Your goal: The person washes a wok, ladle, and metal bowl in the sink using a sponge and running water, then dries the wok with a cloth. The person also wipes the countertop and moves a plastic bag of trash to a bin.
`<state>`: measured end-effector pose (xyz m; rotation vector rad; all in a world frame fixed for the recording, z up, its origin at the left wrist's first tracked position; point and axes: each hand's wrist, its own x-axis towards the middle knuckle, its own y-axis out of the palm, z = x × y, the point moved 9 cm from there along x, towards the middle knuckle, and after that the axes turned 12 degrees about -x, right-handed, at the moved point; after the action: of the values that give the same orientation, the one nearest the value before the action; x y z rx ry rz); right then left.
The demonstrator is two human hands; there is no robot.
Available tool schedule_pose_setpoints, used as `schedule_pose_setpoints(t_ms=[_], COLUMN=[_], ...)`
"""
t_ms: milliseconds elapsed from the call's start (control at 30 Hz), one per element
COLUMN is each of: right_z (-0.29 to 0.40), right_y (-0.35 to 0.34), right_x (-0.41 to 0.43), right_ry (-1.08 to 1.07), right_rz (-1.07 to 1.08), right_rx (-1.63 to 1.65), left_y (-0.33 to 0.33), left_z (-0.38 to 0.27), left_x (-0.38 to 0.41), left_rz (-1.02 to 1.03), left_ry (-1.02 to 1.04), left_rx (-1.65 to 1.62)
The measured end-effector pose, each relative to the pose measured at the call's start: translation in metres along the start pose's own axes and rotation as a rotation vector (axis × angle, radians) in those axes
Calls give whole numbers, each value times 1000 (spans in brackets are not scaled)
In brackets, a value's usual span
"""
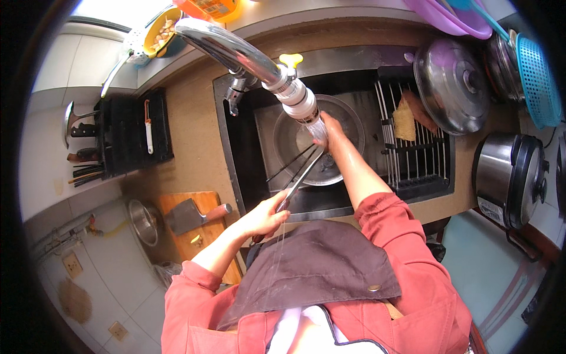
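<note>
My left hand point(266, 217) is closed around the dark handle of a long metal utensil point(305, 175), which looks like a knife. Its shiny length slants up to my right hand point(330, 132). That hand is under the running faucet point(300, 101), at the far end of the utensil. Dark chopsticks point(289, 163) stick out from beside my right fingers, so they seem to be held there too. Below both, a round metal basin point(325, 182) sits in the sink point(265, 132), with something dark in it that I cannot make out. Water and the faucet partly hide my right fingertips.
A drying rack point(389, 163) spans the sink's right side, bearing a yellow sponge point(404, 121) and a metal lid point(453, 86). Farther right stands an electric cooker point(508, 177). At left are a knife holder point(119, 132) and a cutting board point(208, 232) with a cleaver point(188, 217).
</note>
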<state>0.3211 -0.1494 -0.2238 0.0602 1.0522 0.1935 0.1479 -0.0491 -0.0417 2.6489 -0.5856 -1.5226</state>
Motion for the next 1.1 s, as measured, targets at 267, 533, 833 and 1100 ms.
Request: schedule_pose_setpoints(t_ms=[267,533,833,1100], right_z=[-51,-49,-76,-90], right_y=[55,36,20,7], right_x=[-21,7,110,59], right_ry=[-199,-12,-507,100], right_rz=[112,273,439,-134], right_rx=[245,628,114,442], left_y=[-25,-21,19,27], left_z=[-18,-49,-59,-24], left_x=[62,153,175,52], left_rz=[-280,-152,-98,95], left_ry=[163,10,-319,-255], left_rx=[714,-1205,-1960,-1669])
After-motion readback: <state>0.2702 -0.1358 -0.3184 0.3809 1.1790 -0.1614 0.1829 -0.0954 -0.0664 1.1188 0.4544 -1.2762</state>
